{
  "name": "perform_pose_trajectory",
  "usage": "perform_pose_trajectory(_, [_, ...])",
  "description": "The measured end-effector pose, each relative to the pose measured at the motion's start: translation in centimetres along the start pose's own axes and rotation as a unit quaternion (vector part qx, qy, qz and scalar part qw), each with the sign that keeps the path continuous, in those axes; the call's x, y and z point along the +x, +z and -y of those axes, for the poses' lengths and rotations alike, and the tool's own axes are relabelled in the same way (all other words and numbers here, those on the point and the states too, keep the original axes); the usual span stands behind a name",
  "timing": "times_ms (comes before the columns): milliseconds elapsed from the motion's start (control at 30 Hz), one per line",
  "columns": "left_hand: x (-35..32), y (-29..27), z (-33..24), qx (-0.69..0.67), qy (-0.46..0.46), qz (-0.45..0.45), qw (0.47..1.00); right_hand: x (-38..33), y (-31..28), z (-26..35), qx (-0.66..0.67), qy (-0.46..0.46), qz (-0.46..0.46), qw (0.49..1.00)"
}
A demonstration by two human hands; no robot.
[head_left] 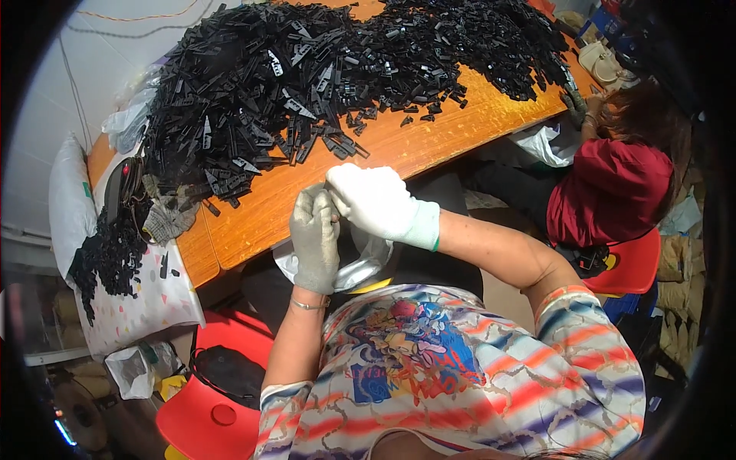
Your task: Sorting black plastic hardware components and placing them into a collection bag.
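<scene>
My left hand, in a grey glove, is closed with its fingers curled in front of me at the table's near edge. Against its fingertips presses my right hand, closed too, in a white glove with a pale green cuff. Whatever lies between the fingers is hidden. Just beyond them a big heap of small black plastic parts covers much of the orange-brown wooden table. Below the hands, a white plastic bag shows at my lap.
A loose knitted glove and a smaller heap of black pieces are at the left. Beside me stands a red chair with a black item on it. On the right, a person in a dark red shirt sits at the same table.
</scene>
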State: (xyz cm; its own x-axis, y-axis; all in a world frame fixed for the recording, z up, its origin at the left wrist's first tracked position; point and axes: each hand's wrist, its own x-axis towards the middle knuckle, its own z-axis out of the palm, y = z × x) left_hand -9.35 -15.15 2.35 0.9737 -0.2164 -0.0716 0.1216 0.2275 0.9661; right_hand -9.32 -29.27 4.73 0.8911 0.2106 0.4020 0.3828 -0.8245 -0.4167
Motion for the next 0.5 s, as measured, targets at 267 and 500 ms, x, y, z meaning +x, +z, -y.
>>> perform_pose_trajectory(267, [2.0,0.7,0.7,-0.071,-0.158,-0.051,0.984,1.1,1.3,-1.9,0.022,0.015,0.067,0.997])
perform_pose_trajectory(500, [3.7,1.5,-0.2,-0.046,-0.226,-0.011,0.973,1.2,0.7,-2.7,0.016,0.098,0.100,0.990])
